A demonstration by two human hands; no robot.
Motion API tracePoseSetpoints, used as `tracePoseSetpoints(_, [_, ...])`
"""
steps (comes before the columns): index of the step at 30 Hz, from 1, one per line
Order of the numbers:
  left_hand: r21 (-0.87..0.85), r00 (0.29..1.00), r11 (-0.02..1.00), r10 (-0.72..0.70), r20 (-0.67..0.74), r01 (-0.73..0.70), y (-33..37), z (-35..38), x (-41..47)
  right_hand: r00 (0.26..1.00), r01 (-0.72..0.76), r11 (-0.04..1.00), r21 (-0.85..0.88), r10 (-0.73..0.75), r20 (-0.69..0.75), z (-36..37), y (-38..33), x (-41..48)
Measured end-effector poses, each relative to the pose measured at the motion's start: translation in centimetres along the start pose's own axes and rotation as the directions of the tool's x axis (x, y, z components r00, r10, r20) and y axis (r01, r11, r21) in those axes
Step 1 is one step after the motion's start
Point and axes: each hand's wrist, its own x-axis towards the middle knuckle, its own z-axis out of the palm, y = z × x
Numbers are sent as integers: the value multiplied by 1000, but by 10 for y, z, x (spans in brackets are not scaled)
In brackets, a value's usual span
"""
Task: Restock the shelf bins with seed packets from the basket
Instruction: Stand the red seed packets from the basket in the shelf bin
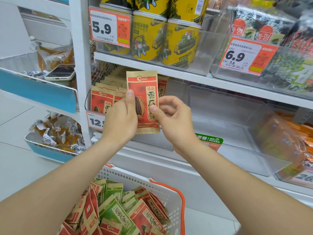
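A red seed packet [144,85] stands upright in front of the middle shelf. My left hand [121,117] grips its left edge, thumb across the front. My right hand [172,116] pinches its right edge with thumb and fingers. Behind it, a clear shelf bin [101,99] holds a row of the same red packets, and one more red packet [162,88] stands just right of the held one. Below my arms, the white basket [152,185] with orange handles holds several red and green seed packets [118,212].
A clear empty bin [228,116] sits to the right on the same shelf. Yellow cans [149,36] fill the shelf above. A phone [61,72] lies on the left rack among snack packs. Orange snack bags [288,136] sit far right.
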Motion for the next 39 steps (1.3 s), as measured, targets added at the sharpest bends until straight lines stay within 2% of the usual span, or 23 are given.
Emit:
tracePoseSetpoints(1, [65,999,997,42,-5,-41,-2,-1,1,995,74,996,-53,-77,-68,-1,0,1])
tracePoseSetpoints(3, [197,989,972,142,-42,-131,-6,-1,4,947,232,935,-267,-280,-157,-3,1,3])
tracePoseSetpoints(5, [354,960,904,275,-46,-241,-8,-4,8,896,317,791,-523,-431,-109,-5,3,8])
tracePoseSetpoints(7, [538,933,779,356,41,-321,-9,-6,12,906,277,606,-746,-424,-8,-5,10,17])
tracePoseSetpoints(9, [624,915,678,361,179,-389,-15,-5,15,959,164,453,-876,-281,35,0,19,26])
tracePoseSetpoints(10, [644,911,648,340,231,-405,-18,-4,16,978,118,429,-895,-206,30,2,22,31])
tracePoseSetpoints(12, [676,910,609,283,302,-414,-23,-2,18,997,12,470,-883,-70,-24,7,25,44])
tracePoseSetpoints(15, [699,908,580,234,348,-418,-29,0,23,982,-186,559,-808,83,-168,10,26,72])
tracePoseSetpoints(17, [696,905,581,224,362,-422,-31,1,27,968,-246,564,-788,97,-233,11,32,93])
tracePoseSetpoints(22, [675,893,587,244,379,-447,-35,2,29,965,-262,549,-793,127,-231,21,57,132])
tracePoseSetpoints(26, [658,882,590,265,389,-468,-39,1,32,940,-337,552,-762,152,-306,31,62,155])
tracePoseSetpoints(29, [651,880,595,277,385,-472,-40,0,34,922,-363,626,-690,131,-365,32,67,169])
tracePoseSetpoints(33, [649,879,596,283,383,-474,-39,2,35,938,-331,728,-600,185,-293,36,70,165])
tracePoseSetpoints(36, [646,880,599,282,383,-473,-39,3,34,966,-252,744,-619,157,-204,40,69,159])
tracePoseSetpoints(39, [627,881,622,277,384,-469,-39,2,33,976,-210,722,-659,198,-93,41,64,149])
